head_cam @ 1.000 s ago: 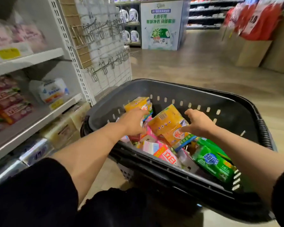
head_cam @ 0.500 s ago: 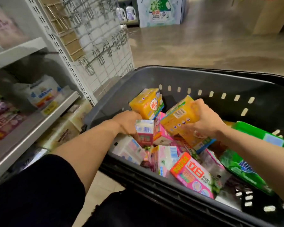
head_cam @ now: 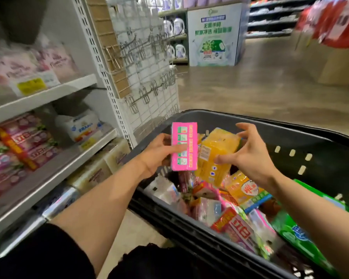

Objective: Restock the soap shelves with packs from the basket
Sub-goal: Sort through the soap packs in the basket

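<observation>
A dark plastic basket [head_cam: 302,137] stands in front of me, filled with several soap packs in pink, yellow, white and green. My left hand [head_cam: 159,154] grips a pink soap pack [head_cam: 184,146] upright above the basket's left side. My right hand [head_cam: 248,156] holds a yellow soap pack [head_cam: 216,154] beside it, thumb on the near face and fingers spread over its far end. The soap shelves [head_cam: 54,172] run along my left, with pink packs [head_cam: 18,146] on the middle shelf and a white pack [head_cam: 83,125] further along it.
A white upright with wire peg hooks [head_cam: 147,85] stands at the shelf end, just behind the basket. Cream soap packs [head_cam: 101,170] sit on the lower shelf. The floor of the aisle stretches ahead to a detergent display stand [head_cam: 214,35]. Cardboard boxes [head_cam: 334,65] stand at far right.
Both hands have lifted out of the pile: the left now carries a pink pack, the right has raised the yellow pack. The view tilted back up toward the aisle.
</observation>
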